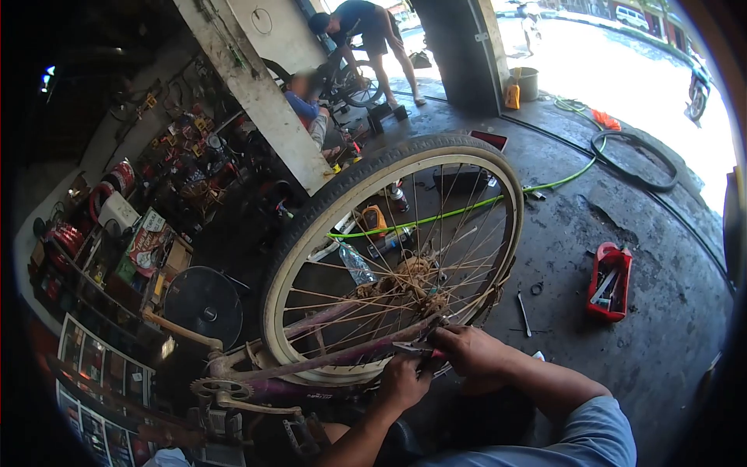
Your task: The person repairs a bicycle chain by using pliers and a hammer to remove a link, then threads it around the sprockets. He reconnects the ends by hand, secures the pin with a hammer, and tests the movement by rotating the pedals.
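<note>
A bicycle wheel [274, 303] with a dark tyre, pale rim and rusty spokes stands tilted in front of me, mounted in a worn purple bicycle frame [342, 345]. Its hub [416, 272] looks brown and dirty. My right hand [469, 352] is closed around red-handled pliers [411, 348] beside the frame tube near the wheel's lower side. Close by, my left hand [403, 381] is closed just below the pliers' jaws; what its fingers pinch is hidden. To the left are the crank and chainring [222, 387].
On the floor at right lie a red tool tray [608, 284], a wrench [524, 314], a loose tyre [634, 162] and a green hose [556, 184]. Two people [362, 31] are at another bicycle at the back. Shelves of parts [124, 210] stand at left.
</note>
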`<state>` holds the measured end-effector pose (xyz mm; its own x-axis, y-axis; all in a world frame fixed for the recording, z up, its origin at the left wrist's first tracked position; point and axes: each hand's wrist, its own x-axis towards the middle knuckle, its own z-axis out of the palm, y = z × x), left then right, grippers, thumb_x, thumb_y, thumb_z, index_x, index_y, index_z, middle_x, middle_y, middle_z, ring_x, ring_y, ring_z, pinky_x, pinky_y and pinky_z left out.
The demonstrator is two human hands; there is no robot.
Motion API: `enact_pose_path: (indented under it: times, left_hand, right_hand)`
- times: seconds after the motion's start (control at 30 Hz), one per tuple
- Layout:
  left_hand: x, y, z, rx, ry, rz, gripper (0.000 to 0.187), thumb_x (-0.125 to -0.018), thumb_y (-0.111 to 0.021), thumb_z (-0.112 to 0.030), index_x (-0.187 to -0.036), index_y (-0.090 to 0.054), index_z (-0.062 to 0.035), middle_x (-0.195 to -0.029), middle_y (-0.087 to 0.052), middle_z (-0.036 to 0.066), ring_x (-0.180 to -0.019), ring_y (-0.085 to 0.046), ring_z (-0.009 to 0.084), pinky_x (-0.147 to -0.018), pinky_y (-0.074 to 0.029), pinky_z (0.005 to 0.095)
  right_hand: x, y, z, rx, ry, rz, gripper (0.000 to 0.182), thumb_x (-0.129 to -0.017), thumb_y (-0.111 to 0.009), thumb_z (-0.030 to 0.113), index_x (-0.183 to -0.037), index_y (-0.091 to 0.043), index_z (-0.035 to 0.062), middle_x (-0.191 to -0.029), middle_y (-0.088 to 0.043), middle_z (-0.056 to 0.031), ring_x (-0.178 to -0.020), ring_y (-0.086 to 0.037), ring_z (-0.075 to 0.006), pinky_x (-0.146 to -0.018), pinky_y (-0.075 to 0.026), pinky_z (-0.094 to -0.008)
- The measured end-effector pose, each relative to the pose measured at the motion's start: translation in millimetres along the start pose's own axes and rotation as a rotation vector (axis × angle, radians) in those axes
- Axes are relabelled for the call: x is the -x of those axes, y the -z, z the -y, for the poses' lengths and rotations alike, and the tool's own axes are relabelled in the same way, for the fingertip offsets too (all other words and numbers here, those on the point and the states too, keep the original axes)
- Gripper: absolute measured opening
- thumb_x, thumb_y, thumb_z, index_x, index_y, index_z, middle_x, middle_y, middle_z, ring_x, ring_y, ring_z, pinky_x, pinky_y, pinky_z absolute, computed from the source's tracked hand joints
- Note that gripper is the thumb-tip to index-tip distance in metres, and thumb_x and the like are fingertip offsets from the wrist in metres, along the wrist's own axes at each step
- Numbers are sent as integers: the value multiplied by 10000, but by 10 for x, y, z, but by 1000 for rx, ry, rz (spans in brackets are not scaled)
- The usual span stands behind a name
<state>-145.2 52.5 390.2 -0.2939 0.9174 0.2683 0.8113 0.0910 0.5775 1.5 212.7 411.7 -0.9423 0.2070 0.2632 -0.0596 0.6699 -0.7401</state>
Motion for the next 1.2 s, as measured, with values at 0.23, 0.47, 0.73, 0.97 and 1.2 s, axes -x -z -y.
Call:
enact_pose_path:
  times: [0.23, 0.47, 0.73, 0.97, 1.2]
  left_hand:
    - [22, 3, -48, -13, 4, -3, 151, -888, -718, -97, -1020, -756, -32, -930, -740, 204, -874, -717, 403, -758, -564, 461]
    - [7, -11, -105, -34, 20, 20, 149, -888, -712, -96, -1013, -752, -26, -924, -736, 210, -866, -706, 417, -753, -558, 473]
    - [-9, -38, -103, -45, 15, 23, 149, -884, -709, -97, -1009, -744, -22, -930, -733, 216, -881, -703, 423, -763, -558, 474]
    - [11, -55, -87, -41, 26, 24, 191, -872, -712, -106, -1042, -734, -21, -976, -731, 220, -929, -698, 428, -807, -559, 476]
    - [3, -61, -84, -51, 21, 30, 192, -876, -713, -112, -1044, -735, -22, -971, -733, 217, -923, -700, 426, -808, -560, 473]
  right_hand:
    - [8, -58, -98, 42, -3, 67, 488, -829, -635, 17, -1309, -549, 33, -1146, -650, -237, -1101, -633, -456, -912, -525, -520]
    - [46, -42, -144, 36, 33, 53, 524, -824, -638, 11, -1338, -536, 10, -1148, -646, -243, -1120, -624, -448, -924, -525, -508]
    - [53, 16, -108, 26, 62, 19, 438, -847, -638, 10, -1274, -546, -2, -1063, -650, -242, -1073, -631, -461, -889, -530, -515]
    - [47, 15, -106, 31, 55, 31, 423, -863, -631, 15, -1277, -543, -5, -1053, -650, -243, -1049, -636, -464, -875, -530, -519]
    - [43, -27, -159, 31, 69, 24, 470, -841, -636, 2, -1300, -537, -4, -1082, -655, -249, -1066, -638, -463, -889, -533, -515]
